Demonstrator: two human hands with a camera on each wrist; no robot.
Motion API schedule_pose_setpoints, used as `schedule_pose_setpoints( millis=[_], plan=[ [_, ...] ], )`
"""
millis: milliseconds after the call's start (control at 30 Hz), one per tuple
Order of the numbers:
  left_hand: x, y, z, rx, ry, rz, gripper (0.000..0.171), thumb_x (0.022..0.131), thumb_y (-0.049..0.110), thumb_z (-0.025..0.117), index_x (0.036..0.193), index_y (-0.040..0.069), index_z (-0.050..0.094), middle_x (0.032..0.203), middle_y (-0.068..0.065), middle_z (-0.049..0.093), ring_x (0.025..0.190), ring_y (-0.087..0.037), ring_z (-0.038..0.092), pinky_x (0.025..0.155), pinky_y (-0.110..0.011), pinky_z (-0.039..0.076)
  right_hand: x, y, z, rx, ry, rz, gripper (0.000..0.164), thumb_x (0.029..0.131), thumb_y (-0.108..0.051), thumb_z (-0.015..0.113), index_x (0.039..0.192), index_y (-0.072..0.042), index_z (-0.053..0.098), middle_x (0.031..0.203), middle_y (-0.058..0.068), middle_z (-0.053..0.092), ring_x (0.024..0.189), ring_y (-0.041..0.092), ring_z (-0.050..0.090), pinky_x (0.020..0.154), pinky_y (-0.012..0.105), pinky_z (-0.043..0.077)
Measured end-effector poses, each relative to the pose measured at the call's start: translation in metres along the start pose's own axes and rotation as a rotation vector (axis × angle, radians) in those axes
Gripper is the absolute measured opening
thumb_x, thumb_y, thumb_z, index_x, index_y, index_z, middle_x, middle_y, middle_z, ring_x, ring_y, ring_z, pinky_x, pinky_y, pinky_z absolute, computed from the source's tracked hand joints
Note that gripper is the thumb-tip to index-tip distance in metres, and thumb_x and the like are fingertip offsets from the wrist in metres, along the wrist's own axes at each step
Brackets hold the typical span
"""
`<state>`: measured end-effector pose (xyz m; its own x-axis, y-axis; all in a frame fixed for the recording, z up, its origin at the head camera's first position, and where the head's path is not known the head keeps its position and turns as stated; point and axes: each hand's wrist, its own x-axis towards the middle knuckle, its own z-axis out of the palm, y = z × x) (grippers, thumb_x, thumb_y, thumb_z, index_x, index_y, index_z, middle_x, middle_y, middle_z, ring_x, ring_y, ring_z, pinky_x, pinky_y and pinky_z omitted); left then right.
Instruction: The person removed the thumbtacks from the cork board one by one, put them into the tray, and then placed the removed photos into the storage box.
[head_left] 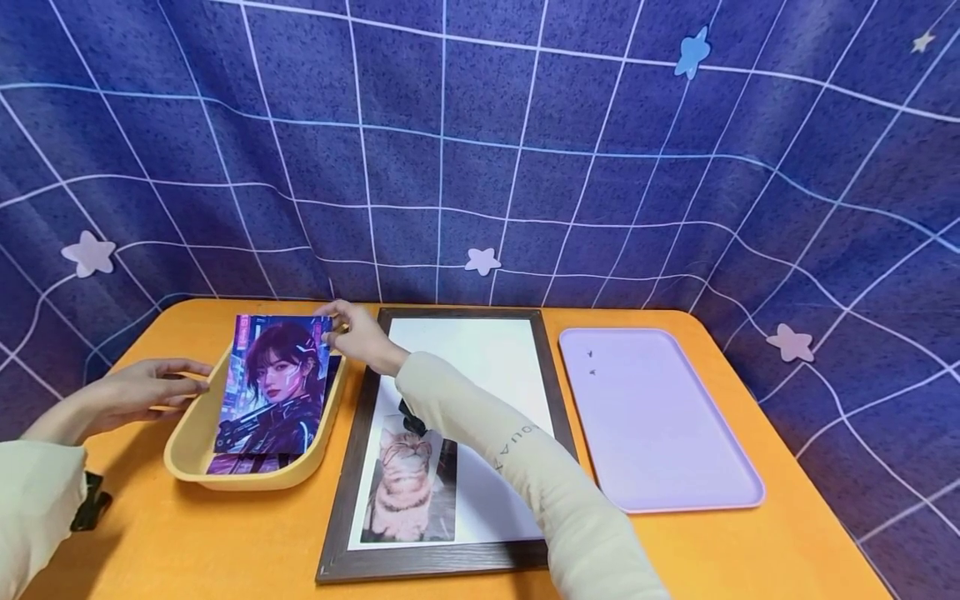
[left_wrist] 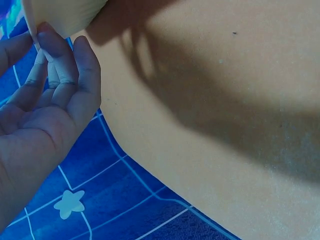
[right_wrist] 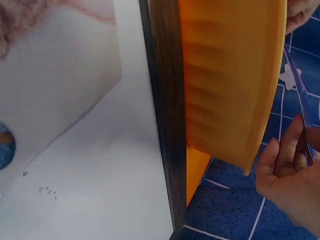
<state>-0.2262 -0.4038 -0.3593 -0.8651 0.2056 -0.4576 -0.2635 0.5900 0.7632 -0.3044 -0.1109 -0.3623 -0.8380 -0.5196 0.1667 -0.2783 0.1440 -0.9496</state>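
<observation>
My right hand (head_left: 365,337) pinches the upper right corner of a glossy picture card (head_left: 277,383) showing an illustrated dark-haired figure in purple and blue. That card is tilted up over a yellow plastic basin (head_left: 180,454), where more purple pictures lie under it. In the right wrist view the card (right_wrist: 299,92) appears edge-on between thumb and fingers. My left hand (head_left: 153,390) holds the basin's left rim; in the left wrist view its fingertips pinch the rim (left_wrist: 31,25).
A dark-framed white board (head_left: 480,358) lies right of the basin, with a cat photo (head_left: 401,496) at its lower left. My right forearm crosses above it. Farther right is a lilac tray (head_left: 660,425) holding two tiny dark pieces. A blue gridded curtain (head_left: 420,167) hangs behind the orange table.
</observation>
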Motion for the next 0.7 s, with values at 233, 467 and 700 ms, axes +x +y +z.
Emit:
schedule_pose_setpoints(
  millis=[233,467,700],
  plan=[
    [-0.0006,-0.002,0.0007,-0.001,-0.001,-0.003,0.051,0.095,0.028,0.049,0.13,-0.006,0.034,0.097,0.011,0.059,0.085,-0.003,0.057,0.076,-0.026,0.05,-0.0028,0.0023,0.0064,-0.198,-0.037,-0.019,0.032,0.086,0.003,0.056,0.116,-0.006,0.056,0.092,0.009,0.059,0.066,0.006,0.053,0.056,0.014,0.044],
    [-0.0016,-0.0016,0.0004,-0.013,-0.001,0.004,0.038,0.095,0.027,0.049,0.124,0.004,0.042,0.096,0.013,0.059,0.084,-0.003,0.057,0.076,-0.026,0.05,-0.004,0.0029,0.0087,-0.379,-0.057,-0.062,0.033,0.087,-0.001,0.057,0.118,-0.009,0.055,0.103,0.003,0.058,0.08,0.007,0.051,0.063,0.01,0.04],
    [-0.0015,0.0002,0.001,0.0,0.0,0.017,0.038,0.095,0.026,0.048,0.125,0.005,0.042,0.094,0.014,0.059,0.083,-0.003,0.057,0.076,-0.025,0.05,-0.0057,0.002,0.0091,-0.567,-0.059,-0.079,0.033,0.086,-0.007,0.06,0.119,-0.011,0.056,0.11,0.001,0.057,0.08,0.004,0.049,0.065,0.009,0.037]
  ],
)
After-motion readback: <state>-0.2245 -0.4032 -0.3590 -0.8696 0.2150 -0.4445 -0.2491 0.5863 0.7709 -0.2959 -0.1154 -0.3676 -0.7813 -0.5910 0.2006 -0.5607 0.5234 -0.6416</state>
